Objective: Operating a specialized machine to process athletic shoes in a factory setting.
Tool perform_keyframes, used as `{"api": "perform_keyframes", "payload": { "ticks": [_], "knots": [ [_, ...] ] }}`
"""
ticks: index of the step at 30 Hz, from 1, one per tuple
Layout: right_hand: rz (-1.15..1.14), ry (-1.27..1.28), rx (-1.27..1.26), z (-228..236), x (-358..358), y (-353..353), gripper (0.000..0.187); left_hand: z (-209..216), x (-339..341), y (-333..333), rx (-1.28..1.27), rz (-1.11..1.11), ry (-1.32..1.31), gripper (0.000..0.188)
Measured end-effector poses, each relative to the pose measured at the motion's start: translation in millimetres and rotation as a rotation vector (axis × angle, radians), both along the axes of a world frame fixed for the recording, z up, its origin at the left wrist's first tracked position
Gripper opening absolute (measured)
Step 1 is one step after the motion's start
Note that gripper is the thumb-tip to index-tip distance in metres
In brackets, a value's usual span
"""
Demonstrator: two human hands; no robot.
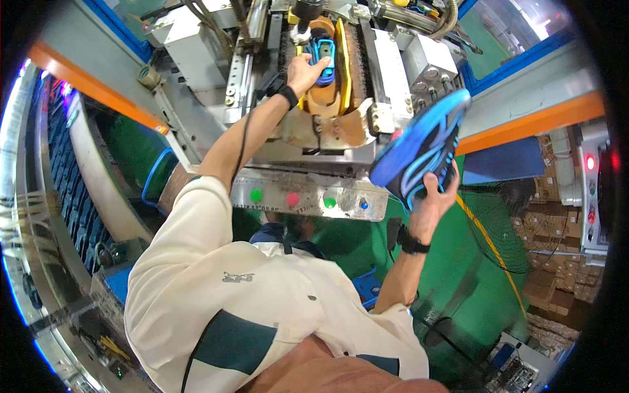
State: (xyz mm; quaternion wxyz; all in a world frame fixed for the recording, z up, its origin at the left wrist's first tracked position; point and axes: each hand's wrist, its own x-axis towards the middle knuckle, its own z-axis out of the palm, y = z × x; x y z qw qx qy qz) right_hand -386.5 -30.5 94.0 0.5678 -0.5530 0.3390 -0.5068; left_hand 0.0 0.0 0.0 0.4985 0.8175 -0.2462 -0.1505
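My right hand (438,200) grips a blue and black sports shoe (422,150) by its heel end. The shoe is held up at the machine's right front, tilted, its bright blue sole toward the left. In the machine's middle, between tan pads (324,101) and yellow side plates (344,65), sits a second piece, a bright blue shoe (325,54) with a dark middle. My left hand (304,73) reaches in from the left, its fingers closed on the near side of that piece and its thumb across it. Part of the piece is hidden by the hand.
A metal panel with green, red and blue buttons (308,196) runs along the machine's front. A dark rod (306,10) hangs over the blue piece. Orange and blue frame bars (524,121) flank the machine. A cable (246,141) hangs along my left forearm.
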Motion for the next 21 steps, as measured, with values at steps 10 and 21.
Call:
{"api": "perform_keyframes", "payload": {
  "ticks": [10,21],
  "knots": [
    [-0.103,0.456,-0.353,59.6,73.2,-117.5,0.055,-23.1,47.9,-19.3,-0.430,0.152,0.288,0.021],
    [0.410,1.418,-0.613,-26.1,431.7,-143.6,0.068,100.4,-93.2,335.0,-0.410,0.195,0.634,0.042]
  ]
}}
